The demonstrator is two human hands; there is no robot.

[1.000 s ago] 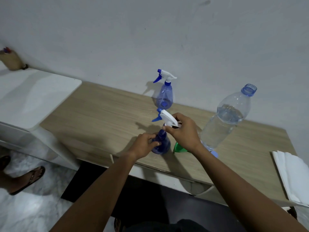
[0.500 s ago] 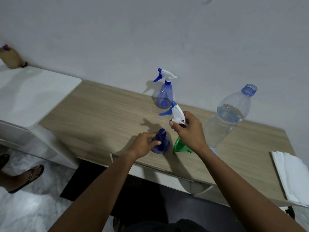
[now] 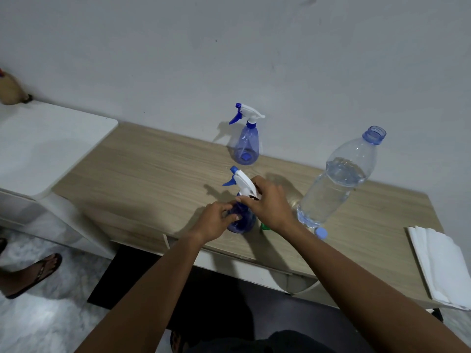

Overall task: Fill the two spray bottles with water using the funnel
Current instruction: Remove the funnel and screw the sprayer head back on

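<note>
Bottle (image 3: 244,221) sits between our hands: left hand (image 3: 216,220), at nine o'clock, grips its body; right hand (image 3: 270,205), at two o'clock, pinches sprayer (image 3: 243,183) at its neck; funnel (image 3: 264,226) at four.

My left hand (image 3: 215,221) and right hand (image 3: 271,202) are bare, and so are my left forearm (image 3: 153,289) and right forearm (image 3: 356,273) down to the lower edge. Beneath them I wear a dark, nearly black garment (image 3: 293,341), too dim to show its cut.
</note>
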